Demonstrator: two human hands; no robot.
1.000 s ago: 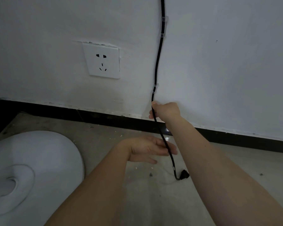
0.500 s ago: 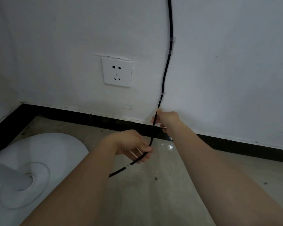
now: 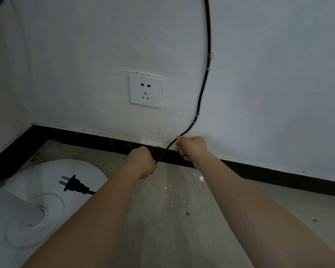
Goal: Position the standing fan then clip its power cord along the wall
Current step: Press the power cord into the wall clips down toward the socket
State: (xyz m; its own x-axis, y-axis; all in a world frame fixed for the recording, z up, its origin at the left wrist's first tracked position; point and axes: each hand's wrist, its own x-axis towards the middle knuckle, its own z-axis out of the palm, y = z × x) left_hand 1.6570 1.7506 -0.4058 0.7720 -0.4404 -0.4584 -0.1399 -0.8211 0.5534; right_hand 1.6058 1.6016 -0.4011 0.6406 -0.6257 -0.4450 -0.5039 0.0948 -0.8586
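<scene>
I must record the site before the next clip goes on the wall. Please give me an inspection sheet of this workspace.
Surface: grey concrete floor, dull and dusty.
Job's things: white fan base at lower left; black power cord runs down the wall through the upper clip and the lower clip.
Clutter: small white crumbs on the floor near the skirting.
Hands: left hand grips the cord; right hand pinches it higher up, just below the lower clip.
Cables: plug not plugged in, seen over the fan base; whether it rests there, cannot tell.
Surroundings: empty socket; black skirting.
</scene>
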